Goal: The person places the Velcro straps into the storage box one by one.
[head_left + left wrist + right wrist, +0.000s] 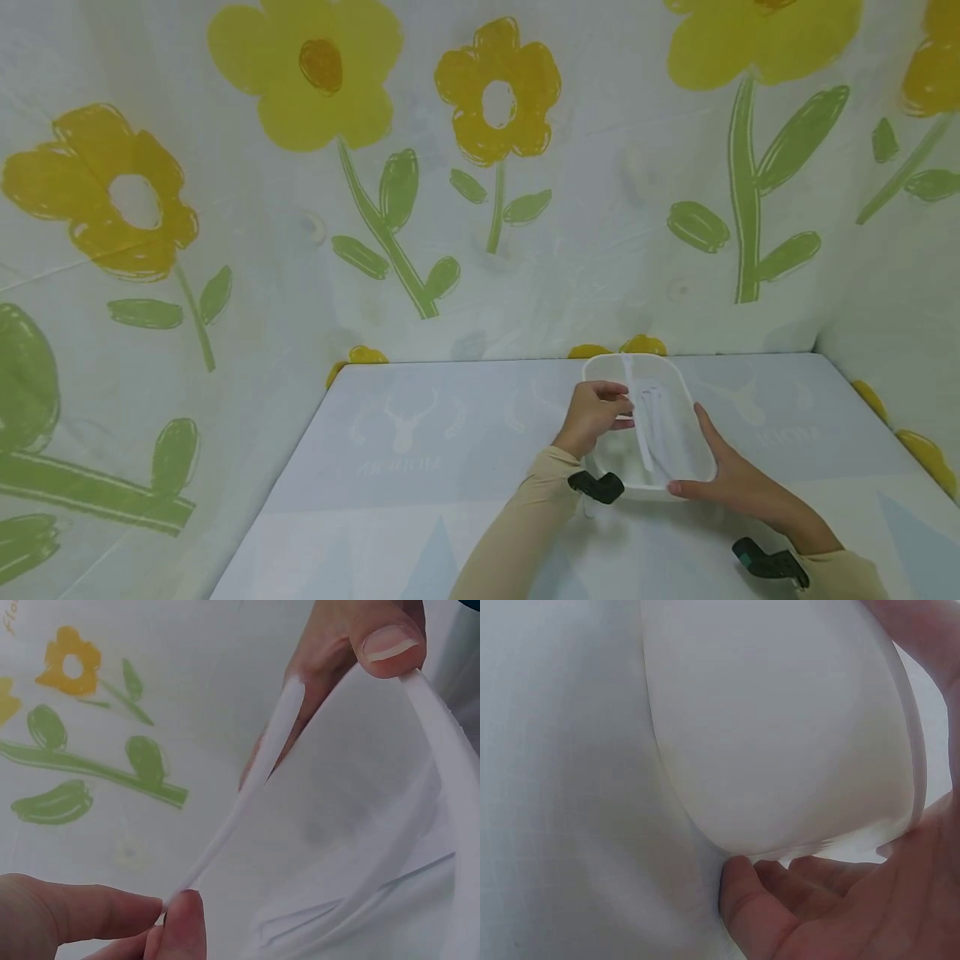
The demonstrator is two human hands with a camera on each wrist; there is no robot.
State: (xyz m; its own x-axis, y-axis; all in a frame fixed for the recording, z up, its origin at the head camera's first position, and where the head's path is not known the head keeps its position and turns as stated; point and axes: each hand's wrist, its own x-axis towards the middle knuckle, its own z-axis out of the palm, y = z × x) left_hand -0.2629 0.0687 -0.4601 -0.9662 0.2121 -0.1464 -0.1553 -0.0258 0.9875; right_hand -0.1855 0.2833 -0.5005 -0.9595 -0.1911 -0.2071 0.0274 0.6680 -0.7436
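Observation:
A white plastic box (686, 446) with rounded corners is held over the table, its open side towards me in the head view. My right hand (750, 487) grips its right side, the thumb on the near rim and the fingers along the outer wall. In the right wrist view, the fingers (761, 907) curl at the edge of the box's smooth outer side (780, 735). A narrow white strip (641, 433) runs lengthwise across the opening. Thumb and fingertips of my left hand (596, 412) pinch this strip (232, 817). Inside the box, faint thin white lines show; what they belong to is unclear.
Below the box lies a pale table (420, 467) printed with deer heads and triangles. A white cloth wall (585, 275) with yellow flowers stands behind and on both sides. Dark wrist cameras are strapped to the left sleeve (517, 533) and right sleeve (843, 575).

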